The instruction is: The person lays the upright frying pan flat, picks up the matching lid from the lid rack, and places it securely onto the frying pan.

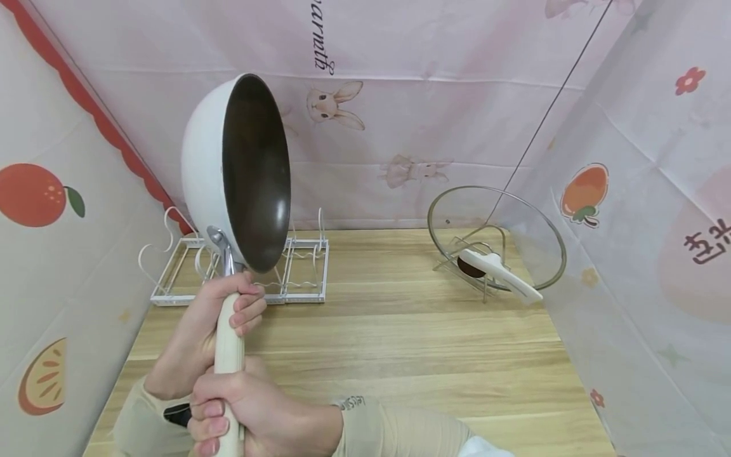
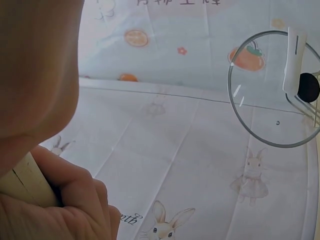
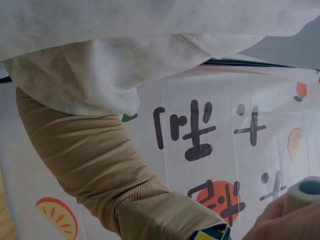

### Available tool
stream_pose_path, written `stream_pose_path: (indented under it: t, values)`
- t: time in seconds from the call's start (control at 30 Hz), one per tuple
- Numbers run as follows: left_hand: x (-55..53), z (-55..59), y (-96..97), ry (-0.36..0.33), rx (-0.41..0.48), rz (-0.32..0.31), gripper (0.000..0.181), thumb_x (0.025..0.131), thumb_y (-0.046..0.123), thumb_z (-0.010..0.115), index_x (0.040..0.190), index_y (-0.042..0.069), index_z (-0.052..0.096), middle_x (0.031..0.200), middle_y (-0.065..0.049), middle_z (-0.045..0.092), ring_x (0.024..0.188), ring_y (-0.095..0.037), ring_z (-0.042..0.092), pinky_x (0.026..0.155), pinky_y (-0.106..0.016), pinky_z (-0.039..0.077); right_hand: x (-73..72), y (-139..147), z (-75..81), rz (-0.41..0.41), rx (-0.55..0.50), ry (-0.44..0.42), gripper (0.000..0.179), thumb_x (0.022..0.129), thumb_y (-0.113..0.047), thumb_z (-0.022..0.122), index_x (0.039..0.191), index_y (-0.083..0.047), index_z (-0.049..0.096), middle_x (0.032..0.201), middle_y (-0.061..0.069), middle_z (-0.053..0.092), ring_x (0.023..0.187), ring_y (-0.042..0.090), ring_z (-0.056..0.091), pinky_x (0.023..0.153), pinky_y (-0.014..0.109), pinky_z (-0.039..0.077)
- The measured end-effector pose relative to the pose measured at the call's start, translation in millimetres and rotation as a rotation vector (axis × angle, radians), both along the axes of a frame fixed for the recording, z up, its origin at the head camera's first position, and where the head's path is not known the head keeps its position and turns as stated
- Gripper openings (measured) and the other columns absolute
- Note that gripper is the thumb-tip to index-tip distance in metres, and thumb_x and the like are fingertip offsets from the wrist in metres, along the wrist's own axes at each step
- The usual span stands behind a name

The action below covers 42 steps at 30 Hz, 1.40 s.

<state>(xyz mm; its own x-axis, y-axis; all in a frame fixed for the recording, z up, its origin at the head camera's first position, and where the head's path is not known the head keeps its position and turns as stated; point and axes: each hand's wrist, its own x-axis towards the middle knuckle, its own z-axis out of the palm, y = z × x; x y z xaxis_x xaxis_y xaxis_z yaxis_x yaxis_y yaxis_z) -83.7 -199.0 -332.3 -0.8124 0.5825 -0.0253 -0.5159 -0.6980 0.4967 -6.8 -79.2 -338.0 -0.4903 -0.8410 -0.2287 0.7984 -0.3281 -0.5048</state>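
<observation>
With our left grip (image 1: 210, 311) near the pan (image 1: 257, 171) and right grip (image 1: 263, 406) lower, we clasp its handle (image 1: 230, 349), likely sharing the weight; the pan stands tilted beyond both, partly hiding the rack (image 1: 297, 298).

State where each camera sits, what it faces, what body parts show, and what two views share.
Head: worn on the head, looks forward and down at the pan; left hand, right hand and sleeves show.
Left wrist: worn there, faces the rabbit cloth and lid; part of the left hand shows.
Right wrist: worn there, faces lettered cloth; one sleeve and part of the right hand show.
Shared: the lid, in head and left wrist.
</observation>
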Motion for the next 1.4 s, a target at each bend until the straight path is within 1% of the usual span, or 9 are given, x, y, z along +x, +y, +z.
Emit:
stream_pose_path:
  t: [0.2, 0.37, 0.47, 0.6, 0.83, 0.93, 1.03, 1.2, 1.4]
  values:
    - [-1.0, 1.1, 3.2, 0.008, 0.017, -0.008, 0.029, 0.093, -0.009, 0.027, 0.079, 0.007, 0.046, 0.064, -0.001, 0.022, 0.052, -0.012, 0.021, 0.044, -0.02, 0.048, 1.1, 1.4, 0.4, -0.027, 0.001, -0.004, 0.031, 0.076, 0.003, 0.043, 0.054, -0.014, 0.029, 0.052, -0.007, 0.025, 0.042, 0.007, 0.019, 0.046, 0.021, 0.02]
    - [-2.1, 0.3, 5.6, 0.056, 0.066, -0.002, 0.035, 0.097, -0.003, 0.017, 0.082, 0.004, 0.048, 0.063, -0.002, 0.02, 0.051, -0.013, 0.023, 0.044, -0.022, 0.046, 1.7, 2.4, 0.3, -0.037, 0.012, -0.013, 0.031, 0.077, 0.003, 0.044, 0.055, -0.014, 0.029, 0.053, -0.006, 0.026, 0.042, 0.007, 0.02, 0.046, 0.021, 0.021]
    - [-2.8, -0.2, 7.1, 0.07, 0.096, -0.005, 0.037, 0.099, 0.001, 0.015, 0.083, 0.002, 0.048, 0.063, -0.002, 0.018, 0.051, -0.013, 0.023, 0.043, -0.023, 0.045, 1.9, 2.7, -0.3, -0.049, 0.018, -0.007, 0.031, 0.077, 0.004, 0.044, 0.056, -0.014, 0.03, 0.053, -0.006, 0.027, 0.043, 0.007, 0.022, 0.046, 0.021, 0.023]
    - [-3.8, -0.7, 8.1, 0.059, 0.117, -0.016, 0.033, 0.1, 0.002, 0.018, 0.086, 0.002, 0.047, 0.064, -0.002, 0.018, 0.051, -0.013, 0.022, 0.043, -0.023, 0.045, 2.1, 2.8, -1.2, -0.059, 0.029, 0.002, 0.032, 0.079, 0.004, 0.045, 0.058, -0.014, 0.029, 0.055, -0.006, 0.028, 0.044, 0.007, 0.023, 0.046, 0.02, 0.024]
    - [-4.2, -1.1, 9.0, 0.033, 0.076, 0.009, 0.03, 0.101, 0.0, 0.023, 0.084, 0.003, 0.049, 0.062, -0.001, 0.016, 0.049, -0.011, 0.021, 0.042, -0.021, 0.044, 2.5, 3.0, -1.3, -0.095, 0.044, 0.004, 0.03, 0.078, 0.005, 0.046, 0.059, -0.013, 0.031, 0.055, -0.004, 0.03, 0.044, 0.008, 0.025, 0.046, 0.021, 0.026]
    - [-5.3, -2.0, 8.9, 0.041, 0.071, -0.004, 0.033, 0.1, -0.002, 0.024, 0.083, 0.002, 0.051, 0.062, -0.001, 0.015, 0.049, -0.011, 0.02, 0.042, -0.02, 0.044, 2.5, 3.2, -1.3, -0.108, 0.051, 0.009, 0.029, 0.077, 0.006, 0.047, 0.058, -0.011, 0.032, 0.055, -0.004, 0.031, 0.044, 0.009, 0.027, 0.046, 0.021, 0.029]
    - [-6.7, -3.6, 8.4, 0.046, 0.07, -0.033, 0.034, 0.101, -0.003, 0.024, 0.081, 0.002, 0.052, 0.062, -0.001, 0.014, 0.049, -0.01, 0.017, 0.042, -0.019, 0.044, 2.8, 3.6, -1.3, -0.117, 0.058, 0.014, 0.027, 0.076, 0.006, 0.046, 0.059, -0.011, 0.033, 0.055, -0.004, 0.032, 0.044, 0.009, 0.029, 0.046, 0.02, 0.031]
    - [-7.6, -5.3, 7.3, 0.032, 0.069, -0.058, 0.031, 0.101, -0.003, 0.025, 0.084, 0.002, 0.051, 0.063, -0.001, 0.012, 0.049, -0.01, 0.015, 0.044, -0.019, 0.045, 2.7, 4.2, -1.1, -0.127, 0.072, 0.016, 0.025, 0.075, 0.007, 0.046, 0.06, -0.011, 0.035, 0.056, -0.003, 0.034, 0.044, 0.008, 0.031, 0.045, 0.019, 0.033]
    - [-8.5, -4.8, 7.8, 0.002, 0.075, -0.068, 0.029, 0.1, -0.004, 0.025, 0.088, 0.003, 0.05, 0.065, 0.0, 0.014, 0.051, -0.01, 0.016, 0.044, -0.019, 0.045, 1.9, 5.0, -1.6, -0.139, 0.083, 0.032, 0.024, 0.074, 0.006, 0.046, 0.06, -0.01, 0.036, 0.055, -0.003, 0.035, 0.043, 0.008, 0.032, 0.043, 0.019, 0.036]
